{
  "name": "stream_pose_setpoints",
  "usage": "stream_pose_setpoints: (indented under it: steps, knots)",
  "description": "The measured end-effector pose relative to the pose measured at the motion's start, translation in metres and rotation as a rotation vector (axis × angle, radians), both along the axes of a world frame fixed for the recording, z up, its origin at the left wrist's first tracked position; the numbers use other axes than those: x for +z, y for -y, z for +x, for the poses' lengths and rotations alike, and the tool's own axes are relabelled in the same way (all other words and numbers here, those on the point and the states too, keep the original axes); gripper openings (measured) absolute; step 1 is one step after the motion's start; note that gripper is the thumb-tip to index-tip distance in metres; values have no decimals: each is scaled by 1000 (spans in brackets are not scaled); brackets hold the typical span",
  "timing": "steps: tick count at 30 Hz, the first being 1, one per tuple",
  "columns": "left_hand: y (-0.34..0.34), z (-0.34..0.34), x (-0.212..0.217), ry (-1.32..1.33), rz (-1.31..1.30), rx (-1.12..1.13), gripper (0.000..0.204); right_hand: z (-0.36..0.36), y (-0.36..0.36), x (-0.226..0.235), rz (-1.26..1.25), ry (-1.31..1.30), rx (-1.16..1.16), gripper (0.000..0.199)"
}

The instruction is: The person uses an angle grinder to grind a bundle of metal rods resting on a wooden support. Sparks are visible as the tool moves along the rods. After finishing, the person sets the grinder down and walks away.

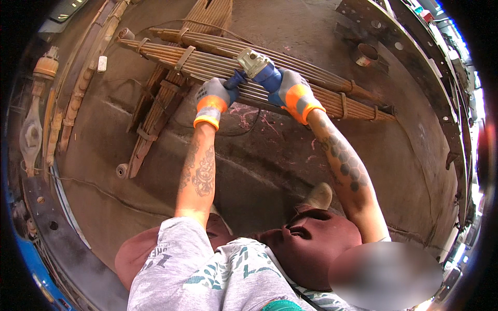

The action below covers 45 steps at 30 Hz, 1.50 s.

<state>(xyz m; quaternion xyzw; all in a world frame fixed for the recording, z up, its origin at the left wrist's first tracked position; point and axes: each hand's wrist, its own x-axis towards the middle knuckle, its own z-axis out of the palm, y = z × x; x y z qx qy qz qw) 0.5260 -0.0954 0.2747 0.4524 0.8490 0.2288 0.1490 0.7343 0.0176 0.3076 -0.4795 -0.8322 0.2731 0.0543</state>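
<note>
Both my hands wear grey gloves with orange cuffs and are closed on an angle grinder (pixel 253 62), which has a silver gear head and a blue body. My left hand (pixel 212 99) grips its blue side handle, while my right hand (pixel 294 95) is wrapped round the body. Beneath the grinder lies a rusty leaf spring (pixel 215 63), its stacked leaves bound by clamps; the leaves near the tool look brighter. The grinder's disc is hidden, so contact with the leaves cannot be made out. A second leaf spring (pixel 306 63) runs alongside, just beyond.
More leaf springs (pixel 155 116) lie crosswise underneath and another (pixel 210 18) at the top. Long rusty parts and an axle housing (pixel 32 132) line the left. A dark frame rail (pixel 415 67) curves along the right, near a rusty can-shaped piece (pixel 367 54). A thin cable (pixel 251 129) loops on the floor.
</note>
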Motion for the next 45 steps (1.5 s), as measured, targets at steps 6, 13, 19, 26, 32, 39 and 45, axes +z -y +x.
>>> stream_pose_setpoints:
  steps: [6, 13, 19, 26, 32, 39, 45]
  knots:
    - [-20, 22, -26, -27, 3, -36, 77, 33, 2, -10, -45, -19, -85, 55]
    - [-32, 91, -19, 26, -34, -142, 67, 103, 4, -17, -44, 4, -214, 54]
    - [-37, 101, -32, -9, -50, -213, 70, 124, 13, -28, -36, -95, -266, 49]
    - [-38, 99, 28, 30, 589, -387, 27, 141, 17, -7, 9, -249, -341, 47]
    - [-53, 107, 51, 149, 1398, -211, 31, 133, -13, 82, -351, -890, -503, 14]
    - [-27, 156, 21, 714, 980, -694, 68, 87, -46, 96, -679, -1201, -302, 17]
    - [-26, 142, 31, 623, 825, -892, 65, 112, -47, 69, -788, -1366, -170, 17]
